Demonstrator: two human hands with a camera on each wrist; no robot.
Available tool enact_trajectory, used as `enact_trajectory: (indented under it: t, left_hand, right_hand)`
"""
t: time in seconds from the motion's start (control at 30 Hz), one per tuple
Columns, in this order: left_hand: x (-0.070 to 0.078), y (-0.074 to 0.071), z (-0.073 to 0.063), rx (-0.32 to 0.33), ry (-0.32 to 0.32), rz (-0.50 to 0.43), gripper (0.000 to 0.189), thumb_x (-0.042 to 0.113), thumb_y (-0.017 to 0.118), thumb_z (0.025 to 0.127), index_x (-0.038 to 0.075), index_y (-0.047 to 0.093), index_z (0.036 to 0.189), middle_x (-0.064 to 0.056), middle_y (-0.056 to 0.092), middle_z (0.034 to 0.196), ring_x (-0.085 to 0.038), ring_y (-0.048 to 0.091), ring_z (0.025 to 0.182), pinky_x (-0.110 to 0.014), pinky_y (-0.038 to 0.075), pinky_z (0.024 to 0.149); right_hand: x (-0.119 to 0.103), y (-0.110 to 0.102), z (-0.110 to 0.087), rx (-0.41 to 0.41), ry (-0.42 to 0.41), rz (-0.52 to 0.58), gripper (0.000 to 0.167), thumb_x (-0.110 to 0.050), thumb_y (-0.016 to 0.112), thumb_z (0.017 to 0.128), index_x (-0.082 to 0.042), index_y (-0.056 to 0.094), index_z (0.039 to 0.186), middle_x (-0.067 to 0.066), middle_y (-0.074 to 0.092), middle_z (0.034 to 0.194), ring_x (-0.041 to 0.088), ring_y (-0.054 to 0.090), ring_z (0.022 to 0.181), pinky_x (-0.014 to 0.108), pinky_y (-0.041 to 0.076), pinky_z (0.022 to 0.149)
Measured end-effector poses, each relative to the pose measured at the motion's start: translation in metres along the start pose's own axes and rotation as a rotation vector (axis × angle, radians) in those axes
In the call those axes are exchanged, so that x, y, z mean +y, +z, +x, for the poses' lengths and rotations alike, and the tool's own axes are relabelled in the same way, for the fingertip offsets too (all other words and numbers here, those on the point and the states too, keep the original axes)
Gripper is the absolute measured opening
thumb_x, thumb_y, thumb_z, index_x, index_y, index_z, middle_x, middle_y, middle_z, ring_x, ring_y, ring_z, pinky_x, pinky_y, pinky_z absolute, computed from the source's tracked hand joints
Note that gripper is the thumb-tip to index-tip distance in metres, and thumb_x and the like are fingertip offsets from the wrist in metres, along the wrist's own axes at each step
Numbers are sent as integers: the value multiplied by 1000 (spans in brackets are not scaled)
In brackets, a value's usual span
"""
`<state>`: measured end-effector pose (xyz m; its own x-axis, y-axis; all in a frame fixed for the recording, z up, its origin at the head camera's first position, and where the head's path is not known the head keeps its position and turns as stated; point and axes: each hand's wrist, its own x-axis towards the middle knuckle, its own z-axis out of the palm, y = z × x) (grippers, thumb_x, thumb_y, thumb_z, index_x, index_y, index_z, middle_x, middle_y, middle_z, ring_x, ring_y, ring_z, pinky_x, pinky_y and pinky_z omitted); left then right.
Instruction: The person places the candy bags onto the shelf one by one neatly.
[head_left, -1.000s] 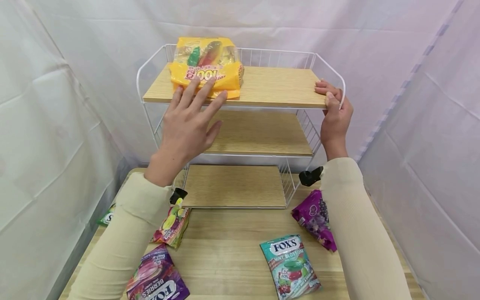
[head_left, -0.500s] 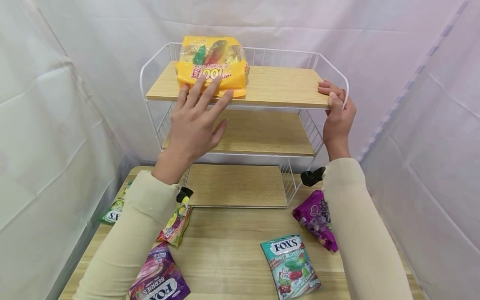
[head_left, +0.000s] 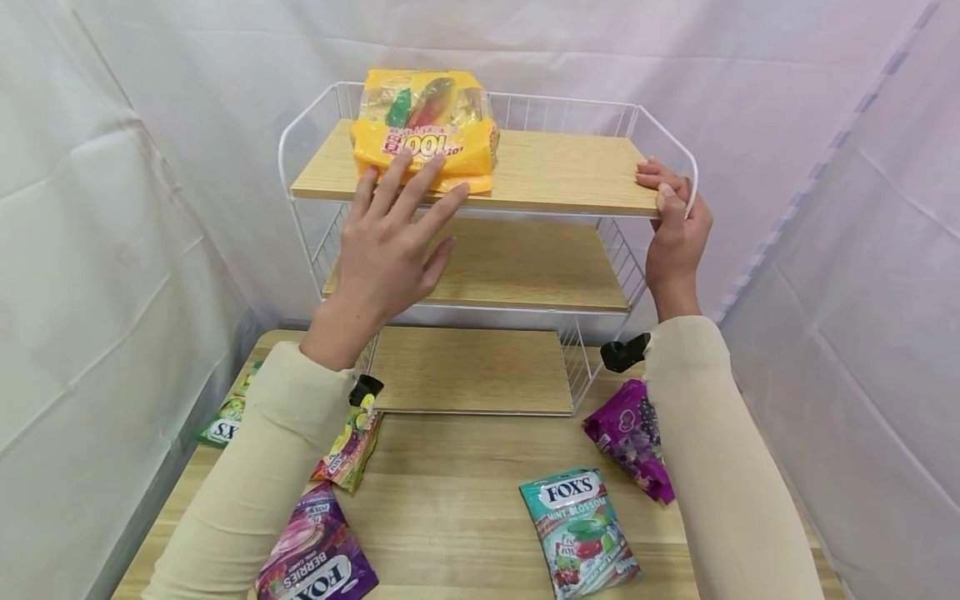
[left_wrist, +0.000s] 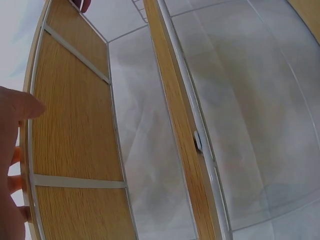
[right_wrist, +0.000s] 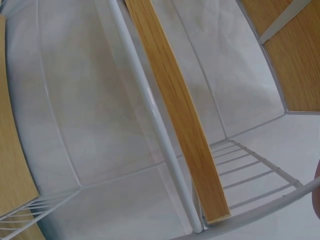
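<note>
In the head view a yellow candy bag (head_left: 423, 133) with a clear window sits on the left part of the top wooden shelf (head_left: 558, 162). My left hand (head_left: 390, 242) has its fingers spread and straight over the bag's lower front, while its thumb hangs below the shelf edge. At the shelf's front right corner my right hand (head_left: 675, 221) grips the rack (head_left: 686, 154), thumb at the front edge and fingers on top. The left wrist view catches part of the left hand (left_wrist: 12, 150) beside the shelf edge; the right wrist view shows little of the right hand.
Below are a middle shelf (head_left: 525, 262) and a bottom shelf (head_left: 472, 367). On the table lie a teal mint bag (head_left: 579, 533), a purple grape bag (head_left: 630, 437), a berries bag (head_left: 318, 550), a red-yellow bag (head_left: 348, 450) and a green bag (head_left: 225, 421). White cloth surrounds everything.
The yellow candy bag has shifted slightly right along the top shelf with my left hand on it, then stayed put. My right hand keeps its hold on the rack corner.
</note>
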<state>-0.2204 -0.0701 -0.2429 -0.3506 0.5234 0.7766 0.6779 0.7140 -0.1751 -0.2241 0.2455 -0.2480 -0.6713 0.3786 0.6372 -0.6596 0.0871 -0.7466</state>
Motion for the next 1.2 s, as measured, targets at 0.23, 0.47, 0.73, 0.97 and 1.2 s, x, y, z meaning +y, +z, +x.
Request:
enact_trajectory:
  t: [0.23, 0.47, 0.73, 0.97, 1.2]
  left_hand:
    - [2, -3, -6, 9, -13, -34, 57, 19, 65, 86, 16, 47, 141, -11, 38, 149, -31, 21, 142, -51, 9, 114]
    - [2, -9, -20, 46, 25, -95, 58, 19, 67, 84, 14, 50, 139, -12, 37, 150, -31, 20, 142, -53, 11, 113]
    - [-7, -20, -54, 70, 10, -156, 57, 19, 68, 82, 11, 53, 136, -14, 43, 144, -33, 29, 138, -54, 22, 109]
    - [-12, -23, -95, 2, -44, -166, 49, 34, 54, 90, 12, 55, 134, -16, 55, 131, -37, 42, 127, -58, 38, 90]
    - [-7, -24, -130, -45, -119, -242, 48, 39, 49, 94, 5, 59, 127, -17, 61, 121, -39, 52, 113, -59, 42, 84]
  right_hand:
    - [-6, 4, -3, -4, 1, 2, 33, -11, 40, 91, 1, 70, 92, 16, 63, 117, 21, 50, 124, 32, 45, 97]
    - [-9, 5, 0, 15, 1, 42, 32, -9, 41, 90, 3, 70, 91, 17, 63, 115, 20, 51, 122, 32, 45, 97]
    - [-9, 5, -1, 9, 2, 16, 33, -10, 40, 90, 1, 71, 92, 18, 62, 117, 20, 51, 123, 31, 45, 98]
    - [-8, 6, -1, 5, -10, 16, 33, -10, 40, 90, 1, 71, 92, 18, 62, 117, 19, 51, 123, 32, 44, 98]
    - [-9, 6, -2, 11, -5, 8, 34, -11, 39, 90, 1, 71, 93, 17, 62, 117, 20, 50, 124, 31, 45, 98]
